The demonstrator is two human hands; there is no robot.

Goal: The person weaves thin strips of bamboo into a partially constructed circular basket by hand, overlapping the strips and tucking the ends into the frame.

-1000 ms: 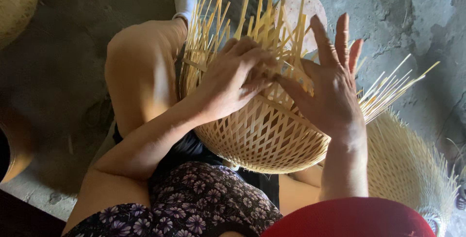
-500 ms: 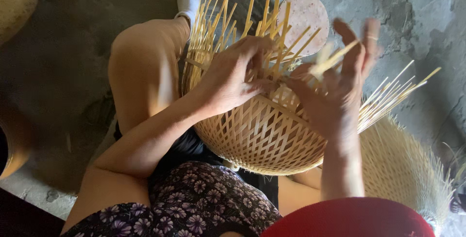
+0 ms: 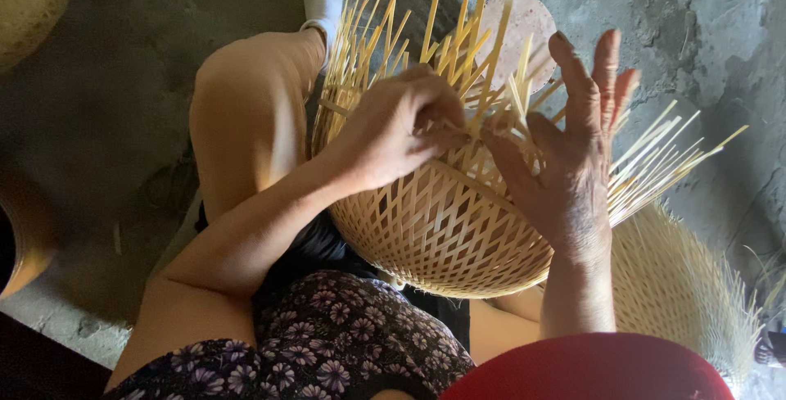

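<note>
Half-woven bamboo basket (image 3: 442, 228) sits in the lap, propped against the raised knee (image 3: 246, 97), loose strips (image 3: 655, 162) fanning out the top and right. Left hand (image 3: 401, 126) is pinched shut on a strip (image 3: 471, 126) near the rim. Right hand (image 3: 569, 162) lies flat on the weave, fingers spread open, gripping nothing. Another woven piece (image 3: 688, 285) lies on the concrete floor (image 3: 704, 23) just beside it.

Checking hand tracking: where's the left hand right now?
Head view, centre frame: the left hand sits on the upper rim of the half-woven bamboo basket, fingers pinching a strip, just left of the right hand and beside the raised knee.
</note>
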